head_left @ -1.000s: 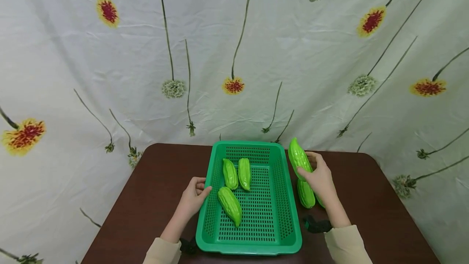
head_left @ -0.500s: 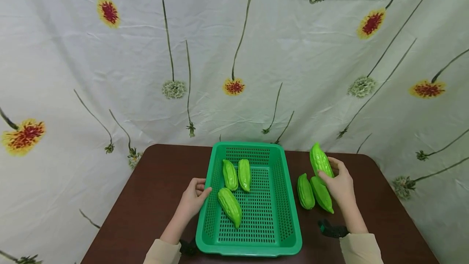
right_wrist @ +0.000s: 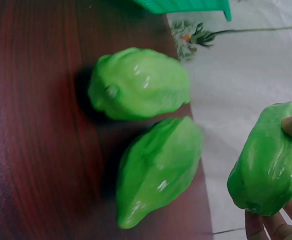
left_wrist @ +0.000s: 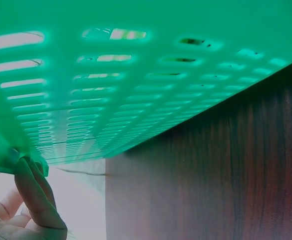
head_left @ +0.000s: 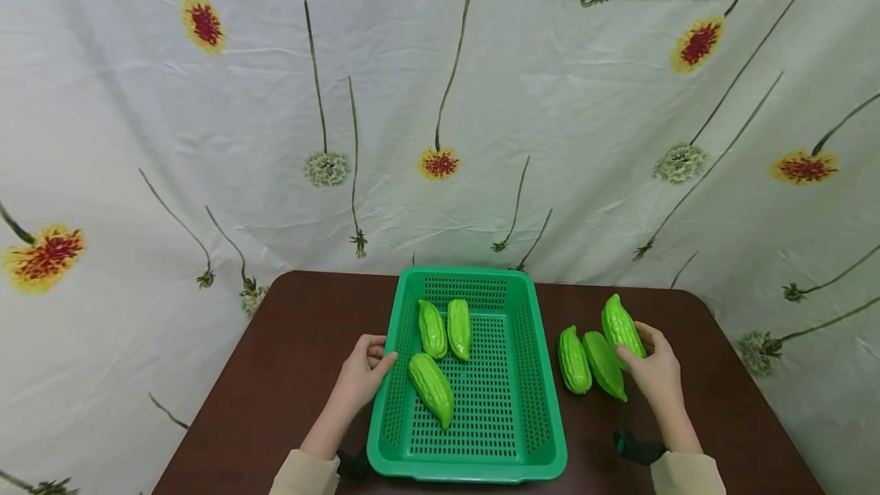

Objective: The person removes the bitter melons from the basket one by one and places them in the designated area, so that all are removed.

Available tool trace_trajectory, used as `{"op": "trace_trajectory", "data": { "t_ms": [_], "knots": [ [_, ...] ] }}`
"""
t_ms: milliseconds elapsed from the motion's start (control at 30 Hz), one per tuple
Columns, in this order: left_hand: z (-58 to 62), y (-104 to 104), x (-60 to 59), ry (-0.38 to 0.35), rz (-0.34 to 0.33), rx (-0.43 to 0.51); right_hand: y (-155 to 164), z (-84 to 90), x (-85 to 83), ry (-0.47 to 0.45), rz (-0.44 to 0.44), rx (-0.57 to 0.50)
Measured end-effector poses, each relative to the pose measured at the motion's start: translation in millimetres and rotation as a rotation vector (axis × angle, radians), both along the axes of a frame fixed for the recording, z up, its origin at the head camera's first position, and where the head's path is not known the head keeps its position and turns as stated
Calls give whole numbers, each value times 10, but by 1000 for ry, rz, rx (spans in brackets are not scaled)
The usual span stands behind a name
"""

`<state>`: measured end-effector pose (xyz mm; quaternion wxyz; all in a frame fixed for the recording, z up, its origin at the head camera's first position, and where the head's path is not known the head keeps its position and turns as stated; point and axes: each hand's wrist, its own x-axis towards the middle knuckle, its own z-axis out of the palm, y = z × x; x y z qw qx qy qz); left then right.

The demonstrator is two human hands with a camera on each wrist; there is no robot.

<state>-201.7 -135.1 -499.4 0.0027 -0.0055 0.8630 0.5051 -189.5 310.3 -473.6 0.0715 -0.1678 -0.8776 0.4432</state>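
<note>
My left hand [head_left: 360, 371] grips the left rim of a green slotted plastic basket [head_left: 467, 470]. In the left wrist view its fingers [left_wrist: 33, 192] pinch the rim's edge. Three bitter melons lie inside: one at the back left [head_left: 431, 329], another beside it [head_left: 458, 328], a larger one in front [head_left: 431, 390]. Right of the basket, my right hand [head_left: 658, 373] holds a bitter melon [head_left: 622, 329] between thumb and fingers. The right wrist view shows this melon [right_wrist: 265, 160] raised off the table. Two more bitter melons [head_left: 574, 360] [head_left: 605, 367] lie side by side on the table.
The dark brown wooden table [head_left: 296, 327] ends at a flower-printed white cloth [head_left: 385, 98] hanging behind it. Black straps [head_left: 635, 449] sit at both wrists. The basket's right wall stands close to the nearer loose melon.
My right hand has carried its bitter melon rightward, then lower, away from the basket. The two melons on the table came fully into sight. My left hand stays on the rim.
</note>
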Motion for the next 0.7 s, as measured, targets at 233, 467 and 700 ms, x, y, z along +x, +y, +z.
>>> {"op": "trace_trajectory", "data": {
  "t_ms": [233, 467, 700],
  "knots": [
    [-13, -3, 11, -8, 5, 5, 112, -131, 23, -24, -20, 10],
    [-17, 6, 11, -4, 0, 14, 203, -280, 87, -42, -28, 26],
    [-12, 2, -2, 3, -3, 11, 250, -390, 101, -86, -38, 56]
  ]
}}
